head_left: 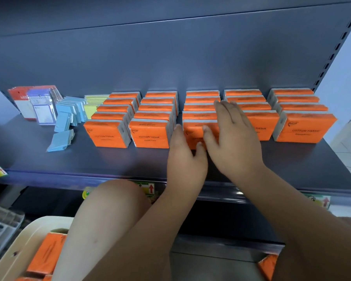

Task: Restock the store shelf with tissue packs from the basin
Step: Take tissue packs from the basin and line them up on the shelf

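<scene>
- Tissue packs [199,118] stand in five orange rows across the middle of the frame on the dark shelf [89,159]; more lie in the cream basin [28,236] at lower left.
- The left hand [185,151] cups the front pack of the centre row, thumb and fingers on its two sides, while the right hand [233,134] lies spread flat over that row and the one next to it (pressing, it seems, rather than gripping).
- Risk: the packs stand upright on narrow edges, so an uneven push could tip the front one forward off the row, or topple the row domino-fashion.
- Risk: the spread right hand could nudge the neighbouring row askew.
- Risk: the blue cards [69,116] at mid left already lean loosely; a sideways shove on the rows might scatter them.
</scene>
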A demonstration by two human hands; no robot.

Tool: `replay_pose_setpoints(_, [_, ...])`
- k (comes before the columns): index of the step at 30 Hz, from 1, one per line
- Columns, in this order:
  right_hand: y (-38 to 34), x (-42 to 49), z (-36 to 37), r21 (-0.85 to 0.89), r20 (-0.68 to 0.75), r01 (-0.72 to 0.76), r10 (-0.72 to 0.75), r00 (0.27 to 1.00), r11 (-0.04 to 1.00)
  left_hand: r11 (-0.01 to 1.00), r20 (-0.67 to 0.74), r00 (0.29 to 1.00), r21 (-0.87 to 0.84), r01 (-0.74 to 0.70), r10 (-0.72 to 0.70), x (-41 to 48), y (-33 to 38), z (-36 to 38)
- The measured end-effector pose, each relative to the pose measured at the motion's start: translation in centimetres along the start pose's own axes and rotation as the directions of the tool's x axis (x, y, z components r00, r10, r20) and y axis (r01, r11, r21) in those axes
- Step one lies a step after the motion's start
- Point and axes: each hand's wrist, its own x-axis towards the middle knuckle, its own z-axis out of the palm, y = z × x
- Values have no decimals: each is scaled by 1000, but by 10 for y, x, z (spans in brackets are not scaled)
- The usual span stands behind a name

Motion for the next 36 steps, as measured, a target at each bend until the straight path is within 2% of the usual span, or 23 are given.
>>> replay_pose_setpoints(2, [-6,-4,-10,36,7,1,-1,1000,999,964,47,990,227,-138,131,-10,2,-11])
replay_pose_setpoints(4, [-11,-11,-19,66,35,3,-6,999,998,839,62,974,498,-218,217,-24,11,-29])
replay_pose_setpoints(6, [-22,-15,-30,100,69,59,-66,995,993,707,43,968,676,-209,246,-43,27,-53])
replay_pose_setpoints(9, [-57,-18,-46,116,96,248,-259,961,962,621,-71,967,778,-99,243,-68,43,-94])
replay_pose_setpoints(13, [-127,-32,-60,233,121,370,-405,906,899,575,-158,973,817,32,170,-100,48,-163])
replay_pose_setpoints(16, [-175,-49,-60,305,158,433,-493,855,848,504,-190,977,856,115,99,-120,43,-217])
replay_pose_setpoints(21, [-249,-74,-40,350,229,506,-596,770,788,506,-385,922,804,314,41,-159,32,-284])
replay_pose_setpoints(27, [-312,-118,11,412,334,549,-681,652,727,470,-486,869,747,470,-95,-213,-12,-331])
replay_pose_setpoints(29, [-322,-137,35,424,373,524,-670,642,739,455,-510,844,720,524,-165,-231,-38,-338])
replay_pose_setpoints(32, [-327,-171,73,424,511,430,-602,614,797,453,-522,816,682,574,-248,-253,-85,-340])
replay_pose_setpoints(34, [-324,-192,100,393,603,413,-570,559,821,476,-531,801,648,595,-277,-264,-113,-336])
replay_pose_setpoints(36, [-317,-207,125,353,671,432,-546,501,830,456,-532,779,632,627,-333,-273,-139,-330])
